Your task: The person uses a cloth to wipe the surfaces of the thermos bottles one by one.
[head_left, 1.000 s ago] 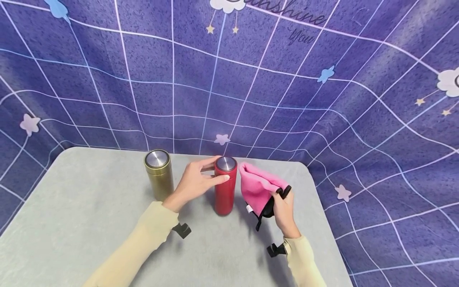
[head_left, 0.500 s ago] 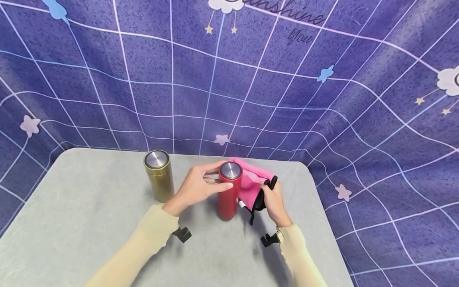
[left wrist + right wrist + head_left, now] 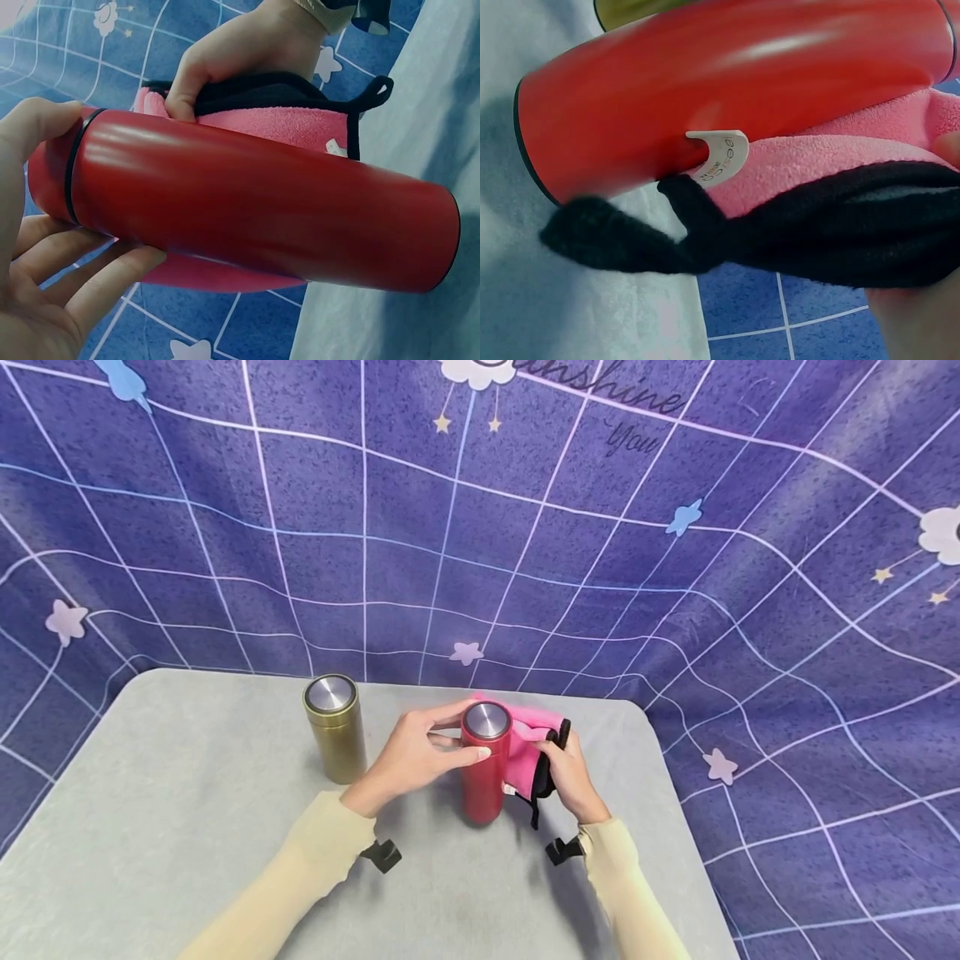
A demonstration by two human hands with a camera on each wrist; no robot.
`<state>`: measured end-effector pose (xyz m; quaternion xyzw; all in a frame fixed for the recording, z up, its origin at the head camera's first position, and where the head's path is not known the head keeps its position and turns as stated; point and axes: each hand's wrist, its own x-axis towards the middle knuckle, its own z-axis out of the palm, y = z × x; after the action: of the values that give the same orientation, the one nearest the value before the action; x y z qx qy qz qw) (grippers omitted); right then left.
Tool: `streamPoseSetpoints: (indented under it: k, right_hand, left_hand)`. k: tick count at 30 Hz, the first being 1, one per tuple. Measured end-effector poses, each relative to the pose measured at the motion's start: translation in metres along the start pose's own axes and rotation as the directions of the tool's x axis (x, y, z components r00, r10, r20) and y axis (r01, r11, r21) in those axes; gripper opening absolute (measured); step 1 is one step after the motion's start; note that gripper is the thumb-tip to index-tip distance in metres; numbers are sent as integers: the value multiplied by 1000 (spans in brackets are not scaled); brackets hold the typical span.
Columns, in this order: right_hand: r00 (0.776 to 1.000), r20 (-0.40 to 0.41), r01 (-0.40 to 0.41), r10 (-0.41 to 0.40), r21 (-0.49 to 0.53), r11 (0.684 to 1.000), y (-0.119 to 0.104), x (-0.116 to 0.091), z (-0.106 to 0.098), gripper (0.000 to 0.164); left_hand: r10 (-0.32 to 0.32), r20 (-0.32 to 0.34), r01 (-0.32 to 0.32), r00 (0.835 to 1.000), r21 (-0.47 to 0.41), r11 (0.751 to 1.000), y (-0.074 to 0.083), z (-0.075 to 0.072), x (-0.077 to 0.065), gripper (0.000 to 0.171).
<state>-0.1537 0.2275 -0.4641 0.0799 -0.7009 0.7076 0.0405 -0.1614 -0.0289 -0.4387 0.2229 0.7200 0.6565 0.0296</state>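
Note:
Near the back middle of the table a red thermos (image 3: 485, 777) with a steel-topped lid stands roughly upright. My left hand (image 3: 420, 747) grips it near the top, thumb in front and fingers behind, as the left wrist view shows too. In my right hand (image 3: 573, 777) is a folded pink cloth (image 3: 521, 756) with black edging and a black loop (image 3: 615, 236). The cloth presses against the thermos's right side, and part of it lies behind the thermos. A white label (image 3: 724, 154) on the cloth touches the red wall.
A gold thermos (image 3: 337, 743) with a steel-topped lid stands left of my left hand. The grey table (image 3: 187, 810) meets a purple grid-patterned curtain (image 3: 300, 527) at the back and right. Black camera mounts (image 3: 384, 855) sit at both wrists.
The red thermos has shifted slightly right and nearer with my left hand. My right hand has brought the pink cloth left, from beside the thermos to against it.

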Motion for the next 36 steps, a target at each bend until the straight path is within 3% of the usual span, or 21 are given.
streamPoseSetpoints:
  k: [7,14,19,31,36]
  right_hand:
    - [999,34,-40,39,24,999,1,-1,-1,31]
    - [984,177,-61,36,135,989,1,-3,-5,28]
    - [972,225,-101,66,151,983,4,0,-6,26]
    - [958,236,-197,162,131,972,15,-2,-9,22]
    - [959,227,-201,168,134,970,19,-4,-10,23]
  left_hand:
    - [30,19,-29,999,-11,1000,3,2,-4,68]
    - [32,49,-33,998,15,999,6,2,-7,66]
    - [43,56,-46,997,49,998,9,2,-6,65]
    - [80,53,-80,995,-10,997,16,-1,0,64]
    - [97,41,-96,994,-9,995,18,-3,4,62]
